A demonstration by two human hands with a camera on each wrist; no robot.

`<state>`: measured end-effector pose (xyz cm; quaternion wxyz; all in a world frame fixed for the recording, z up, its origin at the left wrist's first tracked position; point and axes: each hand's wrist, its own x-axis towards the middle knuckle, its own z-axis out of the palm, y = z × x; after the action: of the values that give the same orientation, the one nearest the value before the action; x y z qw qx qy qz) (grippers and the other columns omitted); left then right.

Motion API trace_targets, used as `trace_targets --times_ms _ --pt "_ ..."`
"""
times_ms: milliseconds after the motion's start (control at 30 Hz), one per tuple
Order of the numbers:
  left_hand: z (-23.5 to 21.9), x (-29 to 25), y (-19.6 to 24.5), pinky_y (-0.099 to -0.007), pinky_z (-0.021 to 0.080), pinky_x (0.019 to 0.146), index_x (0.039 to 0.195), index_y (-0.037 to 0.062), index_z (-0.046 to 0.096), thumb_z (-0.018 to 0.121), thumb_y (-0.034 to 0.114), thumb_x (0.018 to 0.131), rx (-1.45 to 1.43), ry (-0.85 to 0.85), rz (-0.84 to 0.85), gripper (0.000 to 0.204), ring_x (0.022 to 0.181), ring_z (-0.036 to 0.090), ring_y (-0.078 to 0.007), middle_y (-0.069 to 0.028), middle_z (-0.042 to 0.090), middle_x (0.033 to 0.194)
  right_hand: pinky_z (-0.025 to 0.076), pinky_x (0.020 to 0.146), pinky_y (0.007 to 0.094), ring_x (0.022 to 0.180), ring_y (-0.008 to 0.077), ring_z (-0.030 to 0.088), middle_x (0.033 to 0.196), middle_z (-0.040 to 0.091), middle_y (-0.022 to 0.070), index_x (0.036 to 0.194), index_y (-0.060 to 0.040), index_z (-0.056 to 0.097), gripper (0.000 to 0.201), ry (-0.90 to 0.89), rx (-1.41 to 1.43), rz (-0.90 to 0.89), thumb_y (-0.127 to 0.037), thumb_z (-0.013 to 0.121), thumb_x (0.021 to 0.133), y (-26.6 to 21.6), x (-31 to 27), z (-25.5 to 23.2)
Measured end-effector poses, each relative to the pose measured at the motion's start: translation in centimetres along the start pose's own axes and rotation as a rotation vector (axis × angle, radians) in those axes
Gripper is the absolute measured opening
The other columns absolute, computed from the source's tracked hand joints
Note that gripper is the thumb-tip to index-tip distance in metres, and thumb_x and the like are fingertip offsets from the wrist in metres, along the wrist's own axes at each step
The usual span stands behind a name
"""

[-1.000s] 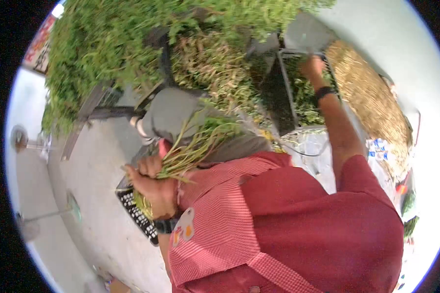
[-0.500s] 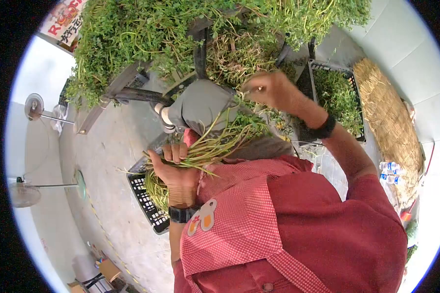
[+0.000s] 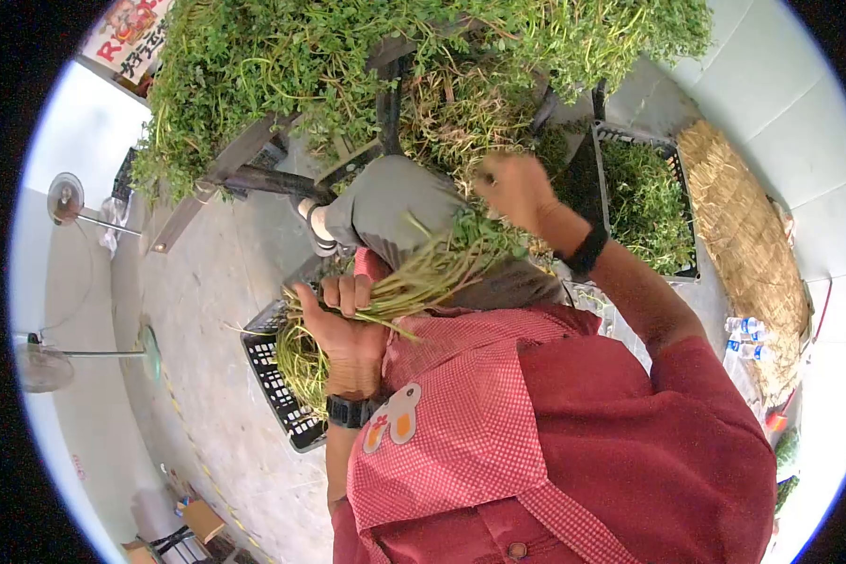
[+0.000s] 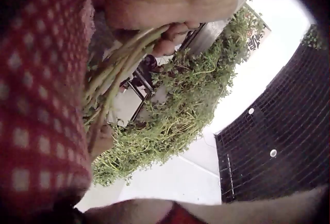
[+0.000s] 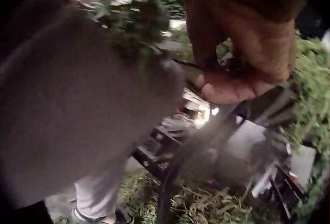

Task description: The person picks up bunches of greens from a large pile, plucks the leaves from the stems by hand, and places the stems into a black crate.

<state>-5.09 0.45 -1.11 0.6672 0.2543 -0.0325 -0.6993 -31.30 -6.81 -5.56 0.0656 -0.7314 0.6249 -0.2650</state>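
Observation:
In the head view my left hand (image 3: 350, 329) grips a bunch of leafy green stems (image 3: 432, 273) near the cut ends, against the apron. The leafy tops lie over the lap toward the right. The left wrist view shows the stems (image 4: 121, 72) running out beneath the curled fingers. My right hand (image 3: 522, 193) is raised above the lap, just past the leafy tops, blurred by motion. In the right wrist view its fingers (image 5: 227, 91) are curled, with the tips pinching a thin dark stem (image 5: 188, 65).
A frame ahead carries a big heap of greens (image 3: 282, 85); wilted trimmings (image 3: 465, 117) lie beneath it. At right stands a black crate (image 3: 600, 188) of greens beside a rolled straw mat (image 3: 738, 235). Another black crate (image 3: 273, 376) with stems sits below the left hand. Fans (image 3: 66, 199) stand at left.
My right hand has come back from the right crate to above the lap, near the bunch. The left hand keeps its grip on the stems. The head view has shifted slightly.

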Motion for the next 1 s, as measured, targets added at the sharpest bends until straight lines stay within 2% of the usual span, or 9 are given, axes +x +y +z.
trace_targets --times_ms 167,233,333,400,500,567,833,933,1000 --pt "-1.0 0.2 0.8 -0.0261 0.022 0.051 0.059 0.0138 0.028 0.035 0.053 0.092 -0.038 -0.182 -0.033 0.052 0.052 0.025 -0.0144 0.0005 0.024 0.051 0.049 0.066 0.0428 0.076 0.0354 0.062 0.082 0.065 0.0165 0.093 -0.0081 0.064 0.030 0.133 -0.161 0.404 -0.033 0.064 0.077 16.8 -0.1 -4.8" --pt "-1.3 0.4 0.7 -0.0266 0.023 0.052 0.059 0.0138 0.029 0.035 0.055 0.091 -0.045 -0.135 -0.034 0.052 0.053 0.025 -0.0147 0.0003 0.024 0.052 0.050 0.075 0.0413 0.083 0.0337 0.062 0.091 0.065 0.0156 0.125 -0.0140 0.049 0.059 0.219 -0.522 0.283 -0.035 0.069 0.074 21.1 -2.6 -7.7" --pt "-0.6 0.3 0.5 -0.0270 0.024 0.052 0.060 0.0137 0.028 0.034 0.056 0.091 -0.039 -0.076 -0.036 0.053 0.053 0.025 -0.0150 0.0002 0.024 0.052 0.048 0.081 0.0403 0.093 0.0341 0.060 0.093 0.065 0.0158 0.130 -0.0147 0.044 0.066 0.231 -0.506 0.219 -0.034 0.071 0.072 22.6 -2.9 -8.7" --pt "-0.3 0.4 0.3 -0.0272 0.024 0.052 0.059 0.0134 0.027 0.034 0.057 0.091 -0.015 -0.019 -0.022 0.054 0.053 0.025 -0.0151 0.0002 0.024 0.052 0.047 0.082 0.0381 0.095 0.0320 0.060 0.092 0.064 0.0148 0.126 -0.0131 0.049 0.060 0.056 -0.016 0.491 -0.031 0.071 0.073 15.5 -0.9 -8.6" --pt "-0.5 0.5 0.3 -0.0268 0.023 0.052 0.057 0.0133 0.026 0.032 0.058 0.090 -0.034 -0.160 -0.042 0.056 0.053 0.024 -0.0148 0.0001 0.023 0.051 0.049 0.074 0.0295 0.086 0.0225 0.062 0.096 0.064 0.0130 0.098 -0.0020 0.064 0.023 -0.244 0.518 -0.023 -0.018 0.063 0.081 4.2 0.2 -6.1" --pt "-0.3 0.2 0.5 -0.0261 0.023 0.051 0.055 0.0135 0.025 0.031 0.060 0.090 -0.026 -0.163 -0.020 0.058 0.052 0.024 -0.0144 0.0004 0.022 0.051 0.047 0.075 0.0313 0.087 0.0221 0.060 0.091 0.063 0.0125 0.091 -0.0010 0.066 0.019 -0.322 0.445 -0.321 -0.015 0.063 0.078 -1.4 0.4 -5.9" --pt "0.2 0.0 0.6 -0.0262 0.021 0.050 0.054 0.0137 0.025 0.030 0.062 0.089 -0.007 -0.099 0.050 0.060 0.051 0.021 -0.0137 0.0003 0.020 0.050 0.043 0.082 0.0387 0.093 0.0317 0.054 0.090 0.060 0.0116 0.080 -0.0064 0.067 0.030 -0.297 0.099 -0.591 -0.035 0.064 0.071 -5.3 -1.0 -1.8" --pt "-0.3 0.2 1.4 -0.0278 0.030 0.056 0.054 0.0127 0.028 0.029 0.061 0.090 -0.008 -0.329 0.005 0.060 0.055 0.032 -0.0172 -0.0029 0.028 0.051 0.039 0.088 0.0380 0.094 0.0281 0.054 0.091 0.061 0.0118 0.083 -0.0038 0.067 0.023 -0.327 0.191 -0.586 -0.024 0.066 0.071 -6.4 -0.6 -1.6" --pt "1.8 -1.0 0.8 -0.0363 0.039 0.070 0.054 0.0111 0.032 0.028 0.060 0.090 0.085 0.023 0.075 0.061 0.069 0.044 -0.0246 -0.0087 0.043 0.057 0.043 0.082 0.0386 0.087 0.0264 0.058 0.093 0.062 0.0124 0.085 -0.0028 0.067 0.022 -0.373 0.457 -0.558 -0.021 0.065 0.073 -6.7 0.3 -2.5"
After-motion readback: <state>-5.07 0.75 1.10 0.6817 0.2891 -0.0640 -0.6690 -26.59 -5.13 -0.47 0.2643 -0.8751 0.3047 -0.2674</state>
